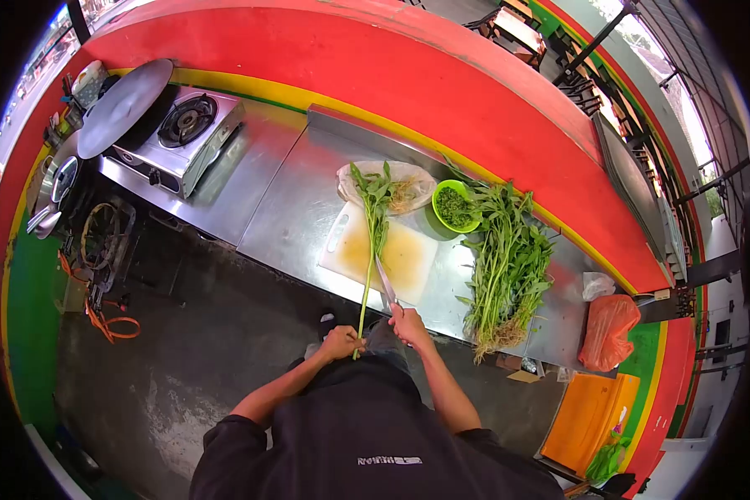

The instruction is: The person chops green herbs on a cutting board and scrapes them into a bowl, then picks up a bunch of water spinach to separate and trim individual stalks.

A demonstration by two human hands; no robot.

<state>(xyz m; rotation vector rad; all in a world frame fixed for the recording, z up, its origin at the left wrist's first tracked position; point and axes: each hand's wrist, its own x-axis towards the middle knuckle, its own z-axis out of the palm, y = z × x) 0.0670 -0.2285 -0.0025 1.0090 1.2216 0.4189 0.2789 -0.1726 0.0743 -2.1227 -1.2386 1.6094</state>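
Observation:
My left hand (pixel 342 342) is closed around the lower stem of a long leafy green stalk (pixel 376 212), near the counter's front edge. Its leafy top lies across a stained white cutting board (pixel 333 255). In my right hand (pixel 408 326) is a kitchen knife (pixel 387 282), gripped by the handle. The blade points away from me over the board, close beside the stem. Behind the board, a clear plastic bag (pixel 347 181) has cut roots on it. Just right of it stands a lime-green bowl (pixel 473 226) of chopped greens.
A large bundle of rooted greens (pixel 508 258) lies right of the board on the steel counter (pixel 262 212). At left are a gas stove (pixel 162 146) and a big round metal lid (pixel 129 108). An orange plastic bag (pixel 608 333) sits at the right end, beside a red wall (pixel 375 62).

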